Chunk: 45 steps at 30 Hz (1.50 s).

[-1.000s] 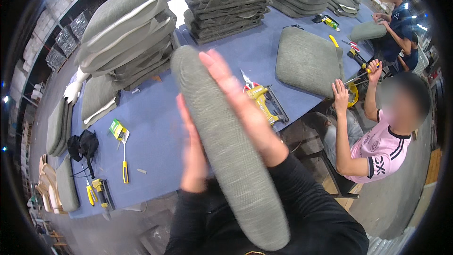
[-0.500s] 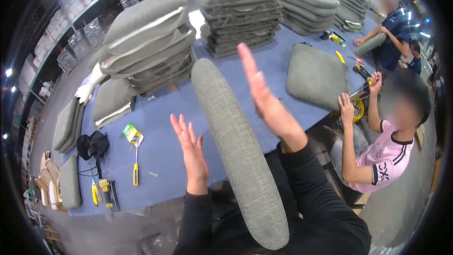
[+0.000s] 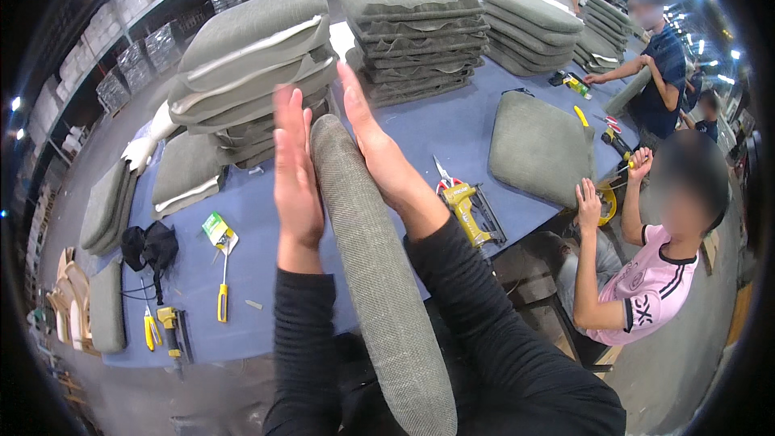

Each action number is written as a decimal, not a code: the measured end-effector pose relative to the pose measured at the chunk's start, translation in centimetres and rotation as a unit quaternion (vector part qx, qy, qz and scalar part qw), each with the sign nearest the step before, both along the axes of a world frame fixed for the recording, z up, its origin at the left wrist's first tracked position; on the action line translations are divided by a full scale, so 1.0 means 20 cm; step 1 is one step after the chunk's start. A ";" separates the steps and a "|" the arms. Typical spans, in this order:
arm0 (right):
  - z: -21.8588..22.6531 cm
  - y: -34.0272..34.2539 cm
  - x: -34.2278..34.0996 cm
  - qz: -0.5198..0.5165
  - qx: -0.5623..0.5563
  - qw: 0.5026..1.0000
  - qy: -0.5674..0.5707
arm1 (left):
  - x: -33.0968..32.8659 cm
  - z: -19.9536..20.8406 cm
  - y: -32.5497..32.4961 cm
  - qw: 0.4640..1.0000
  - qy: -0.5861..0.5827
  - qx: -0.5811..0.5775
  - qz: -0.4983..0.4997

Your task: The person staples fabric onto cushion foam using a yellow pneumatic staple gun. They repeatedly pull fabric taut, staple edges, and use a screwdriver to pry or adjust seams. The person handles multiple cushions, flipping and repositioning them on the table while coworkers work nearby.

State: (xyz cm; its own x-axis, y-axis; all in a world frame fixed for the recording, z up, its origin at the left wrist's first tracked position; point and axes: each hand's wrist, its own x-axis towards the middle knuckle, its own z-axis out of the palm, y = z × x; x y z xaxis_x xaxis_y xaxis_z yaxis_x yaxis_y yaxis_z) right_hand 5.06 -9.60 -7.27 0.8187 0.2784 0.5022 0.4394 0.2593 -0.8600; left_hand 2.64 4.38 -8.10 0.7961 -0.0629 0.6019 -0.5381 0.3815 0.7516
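L hand & R hand, spread b4, now close alongside cushion

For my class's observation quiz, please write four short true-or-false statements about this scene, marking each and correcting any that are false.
1. The person's left hand and right hand are on opposite sides of a grey-green cushion. True.
2. The tabletop is red. False: the tabletop is blue.
3. A co-worker on the right wears a pink shirt. True.
4. The black cloth bundle lies right of that cushion. False: the black cloth bundle lies left of it.
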 end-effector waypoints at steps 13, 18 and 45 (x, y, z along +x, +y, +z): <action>-0.22 -0.03 0.12 -0.097 0.007 0.992 -0.077 | 0.15 -0.23 0.24 0.993 0.031 0.045 0.104; -0.18 -0.04 -0.07 -0.090 -0.002 0.996 0.026 | 0.20 -0.35 0.54 0.819 -0.022 -0.375 -0.433; -0.12 -0.41 -0.75 0.045 0.043 0.998 0.024 | -0.68 -0.54 0.14 0.985 0.062 0.055 0.152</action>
